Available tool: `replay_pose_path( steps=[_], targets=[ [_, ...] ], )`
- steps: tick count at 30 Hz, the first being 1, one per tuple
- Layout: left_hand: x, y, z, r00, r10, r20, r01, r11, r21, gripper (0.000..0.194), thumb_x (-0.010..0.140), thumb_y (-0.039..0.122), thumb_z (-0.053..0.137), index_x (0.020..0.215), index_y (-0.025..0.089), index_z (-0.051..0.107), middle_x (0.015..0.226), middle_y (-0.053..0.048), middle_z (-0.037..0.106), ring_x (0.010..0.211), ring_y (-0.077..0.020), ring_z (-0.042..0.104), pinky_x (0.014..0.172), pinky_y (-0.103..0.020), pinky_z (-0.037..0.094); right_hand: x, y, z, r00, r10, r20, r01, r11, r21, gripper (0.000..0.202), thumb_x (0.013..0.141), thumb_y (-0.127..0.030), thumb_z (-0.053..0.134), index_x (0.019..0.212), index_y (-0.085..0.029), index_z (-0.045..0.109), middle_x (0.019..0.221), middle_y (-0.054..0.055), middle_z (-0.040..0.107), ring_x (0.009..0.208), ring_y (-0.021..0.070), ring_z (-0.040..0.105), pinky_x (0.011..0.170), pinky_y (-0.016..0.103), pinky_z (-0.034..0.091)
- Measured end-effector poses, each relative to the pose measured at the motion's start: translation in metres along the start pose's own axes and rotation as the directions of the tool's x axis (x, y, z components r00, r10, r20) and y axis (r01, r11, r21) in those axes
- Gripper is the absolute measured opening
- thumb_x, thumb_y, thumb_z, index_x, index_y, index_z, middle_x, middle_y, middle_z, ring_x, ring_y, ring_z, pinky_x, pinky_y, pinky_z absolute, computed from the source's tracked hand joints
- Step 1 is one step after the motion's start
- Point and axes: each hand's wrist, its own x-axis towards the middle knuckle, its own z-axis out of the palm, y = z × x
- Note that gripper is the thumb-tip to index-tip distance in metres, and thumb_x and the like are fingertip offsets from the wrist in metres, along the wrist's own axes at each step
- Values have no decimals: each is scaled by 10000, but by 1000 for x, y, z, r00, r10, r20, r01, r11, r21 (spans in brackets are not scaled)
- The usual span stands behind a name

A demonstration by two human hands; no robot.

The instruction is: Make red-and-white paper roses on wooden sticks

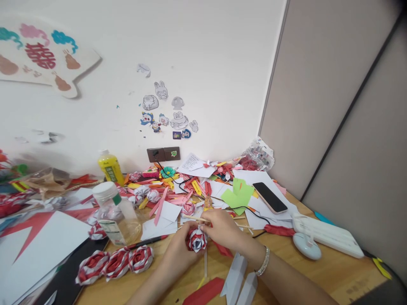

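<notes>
My left hand [179, 245] is closed round a folded paper rose [197, 240] in red and white, its dark-centred spiral facing me. At the rose's upper right edge, my right hand [219, 226] touches the paper with its fingertips. A thin wooden stick [194, 217] passes between the fingers of that hand and points left above the rose. Below my hands lie a red folded paper strip [205, 292] and white folded strips [235, 275]. Three finished-looking red and white paper roses [116, 263] sit in a row left of my left forearm.
A clear plastic jar with a white lid [106, 192] and a yellow drink bottle [110, 167] stand at the left. Paper scraps pile along the wall. A phone [270, 197], a white power strip [327, 235] and a light-blue rounded device [307, 246] lie at the right.
</notes>
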Motion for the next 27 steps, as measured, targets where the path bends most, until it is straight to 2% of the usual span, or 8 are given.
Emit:
replay_pose_path(
  steps=[4,10,16,19,22,27],
  targets=[
    [2,-8,-1,998,1,-60,-4,998,-55,355,622,176,625,967,190,539,908,-31,680,813,-194,634,719,-296,507,1,1,-2,999,-45,11,45,999,31,48,766,-154,574,768,-191,605,779,-7,616,701,124,525,606,199,309],
    [0,-5,0,998,26,-52,-25,1000,18,346,640,163,599,976,197,521,940,-36,669,829,-194,630,718,-290,494,1,0,5,999,29,-24,-27,995,93,113,705,-114,538,755,-193,602,722,-22,611,655,112,528,564,185,308],
    [0,-1,2,999,15,-44,-11,996,89,316,678,178,573,981,216,489,921,-14,662,812,-185,628,700,-276,479,0,-3,8,994,100,-47,-100,995,-18,95,708,-126,542,711,-189,612,694,-12,627,644,121,531,538,204,272],
    [1,-3,2,999,11,-37,-8,995,104,303,698,190,563,989,220,485,929,-17,664,818,-185,631,711,-275,480,2,-1,5,998,69,-9,-69,998,-4,65,759,-201,583,779,-205,644,769,-4,660,713,135,566,583,208,299],
    [0,-4,2,1000,15,-20,-13,993,114,302,704,188,553,998,216,493,938,-26,668,841,-193,636,727,-281,483,2,0,4,1000,25,-2,-25,997,-70,101,800,-249,581,746,-190,643,768,12,660,713,141,572,586,219,299],
    [-2,-4,3,997,-8,-76,21,984,175,343,689,190,559,1029,203,514,962,-56,676,871,-228,639,726,-310,485,-1,-2,14,999,-31,-31,24,980,-195,111,800,-147,536,757,-185,631,793,23,663,738,146,578,603,231,301]
  ],
)
